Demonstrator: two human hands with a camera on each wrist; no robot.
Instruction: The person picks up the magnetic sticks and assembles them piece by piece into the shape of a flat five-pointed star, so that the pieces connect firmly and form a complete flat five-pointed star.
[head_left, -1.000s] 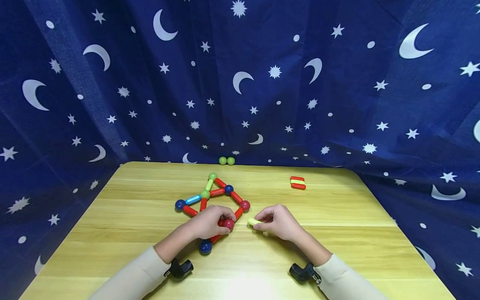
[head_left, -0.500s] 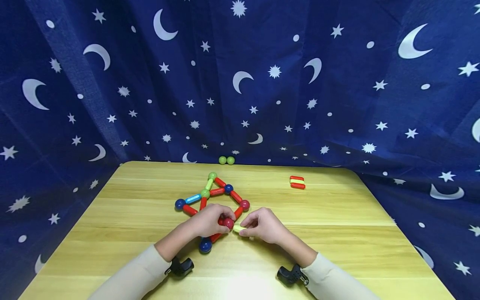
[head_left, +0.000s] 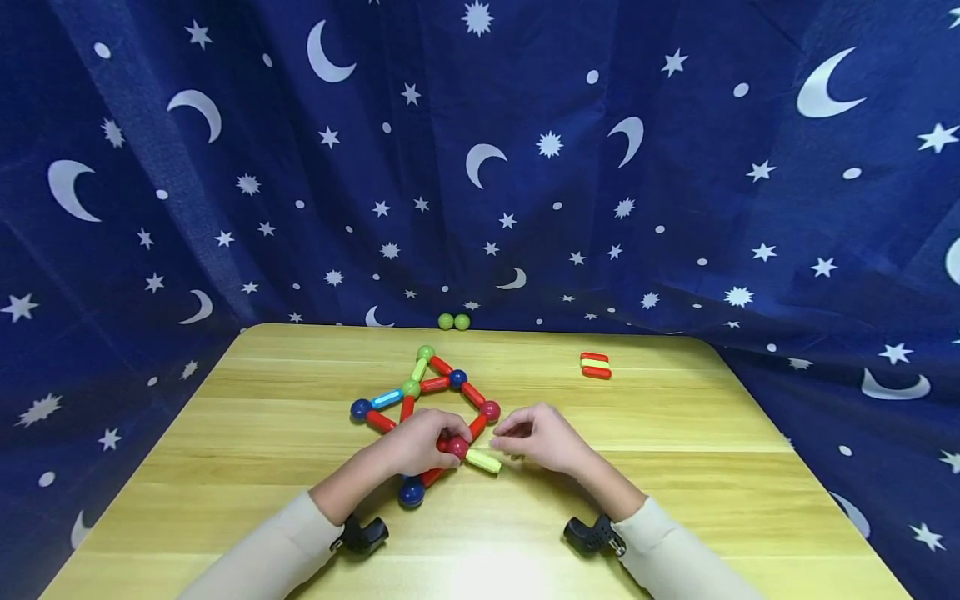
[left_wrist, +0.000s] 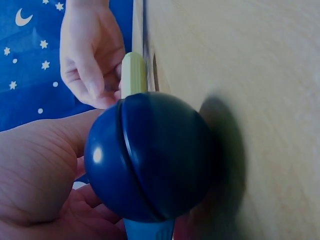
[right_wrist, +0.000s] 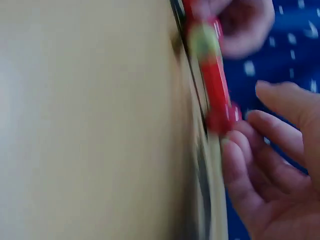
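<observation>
My left hand (head_left: 423,443) grips a red ball (head_left: 458,448) at the near right corner of a flat frame of coloured rods and balls. Against that ball lies one end of a pale yellow-green rod (head_left: 483,461); its other end points right, toward the viewer. Just right of the rod, my right hand (head_left: 543,439) holds nothing, its fingers loosely bent and apart from the rod. A dark blue ball (head_left: 411,492) sits at the frame's near corner, and it looms large in the left wrist view (left_wrist: 150,157). My left hand hides part of the frame's middle.
Two red rods (head_left: 597,373) with a yellow-green rod (head_left: 595,363) between them lie at the back right of the wooden table (head_left: 652,467). Two green balls (head_left: 453,322) rest at the back edge. Behind hangs a blue starry curtain (head_left: 480,167).
My right hand has brought the yellow-green rod left to the red ball, let go of it, and drawn back to the right. The left hand has stayed on the red ball.
</observation>
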